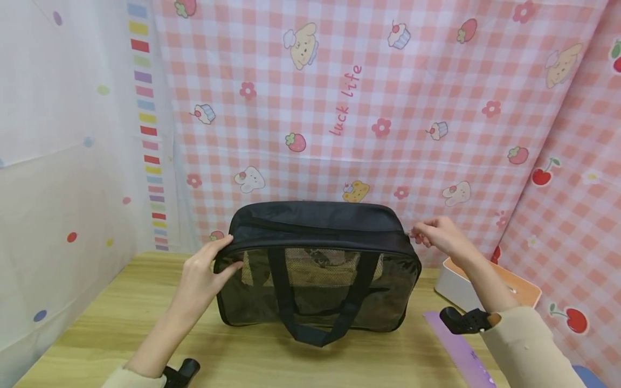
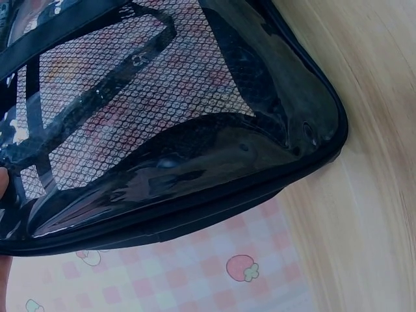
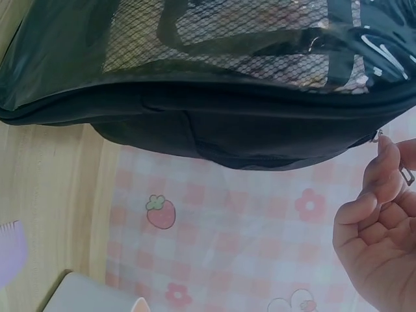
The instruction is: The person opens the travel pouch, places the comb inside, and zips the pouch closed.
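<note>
A black bag (image 1: 315,221) with a see-through front, mesh inside and a dangling strap handle (image 1: 310,337) stands upright on the wooden table. My left hand (image 1: 201,272) holds its upper left corner, with the thumb in front and the fingers over the top edge. At the other end, my right hand (image 1: 439,237) pinches a small metal zipper pull (image 3: 407,175) just off the bag's upper right corner. The zipper line runs along the top. In the left wrist view, the clear panel (image 2: 214,143) and its mesh fill most of the picture, with only a fingertip at the left edge.
A white box with an orange inside (image 1: 453,280) stands to the right, behind my right forearm. In front of it lies a purple ruler-like strip (image 1: 453,347). The pink checked cloth (image 1: 339,108) hangs right behind the bag, and a dotted white cloth (image 1: 73,161) hangs at left.
</note>
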`<state>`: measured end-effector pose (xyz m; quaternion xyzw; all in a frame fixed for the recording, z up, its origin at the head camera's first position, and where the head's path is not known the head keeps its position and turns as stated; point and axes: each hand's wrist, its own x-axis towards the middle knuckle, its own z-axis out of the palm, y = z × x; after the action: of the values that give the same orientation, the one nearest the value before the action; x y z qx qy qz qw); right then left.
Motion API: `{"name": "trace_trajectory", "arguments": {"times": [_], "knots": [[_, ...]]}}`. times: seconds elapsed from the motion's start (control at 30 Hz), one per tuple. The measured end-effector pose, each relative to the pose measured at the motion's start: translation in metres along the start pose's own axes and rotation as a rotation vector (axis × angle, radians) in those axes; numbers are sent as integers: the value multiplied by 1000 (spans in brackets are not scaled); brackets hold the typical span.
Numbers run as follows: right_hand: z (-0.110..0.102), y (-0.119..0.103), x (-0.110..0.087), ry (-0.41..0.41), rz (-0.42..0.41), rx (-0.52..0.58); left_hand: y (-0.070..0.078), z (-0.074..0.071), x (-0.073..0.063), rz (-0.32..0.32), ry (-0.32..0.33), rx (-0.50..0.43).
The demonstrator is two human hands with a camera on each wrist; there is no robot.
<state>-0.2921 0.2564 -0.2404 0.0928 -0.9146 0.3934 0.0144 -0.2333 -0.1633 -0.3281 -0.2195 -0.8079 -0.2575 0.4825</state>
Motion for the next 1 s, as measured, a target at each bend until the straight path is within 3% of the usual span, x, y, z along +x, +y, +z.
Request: {"name": "trace_trajectory", "arguments": {"times": [0.57, 1.0], "knots": [[3, -23, 5, -31, -120, -76, 1, -2, 0, -23, -1, 1], [3, -34, 10, -35, -102, -89, 2, 0, 2, -33, -3, -11]]}}
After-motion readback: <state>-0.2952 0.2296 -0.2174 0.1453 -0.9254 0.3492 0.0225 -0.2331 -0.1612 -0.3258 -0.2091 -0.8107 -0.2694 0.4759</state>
